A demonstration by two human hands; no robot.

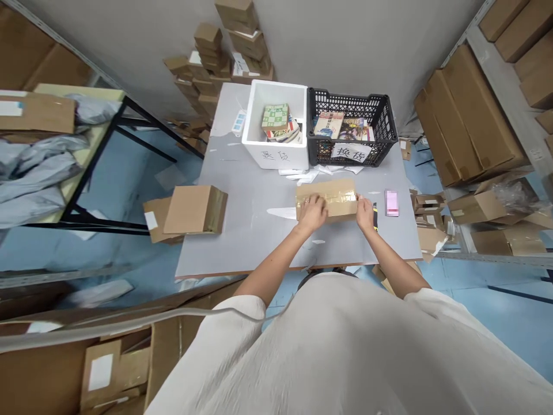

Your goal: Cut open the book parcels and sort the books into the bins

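A small cardboard box [339, 193] with shiny clear tape along its top lies on the grey table [242, 230] in front of me. My left hand [314, 213] rests on the box's left part, fingers stretched over the top and pressing on it. At the right end of the same box, my right hand [365, 213] has its fingers closed at the edge. Whether they pinch the tape or the cardboard is too small to tell. Just beside the right hand lies a yellow and black cutter knife [375, 218], partly hidden by it.
Behind the box stand a white foam box [276, 155] and a black plastic crate [384, 135], both holding books. A phone [391, 203] lies at right. Another carton [190, 210] overhangs the table's left edge. Shelves with cartons [470, 115] flank the right side.
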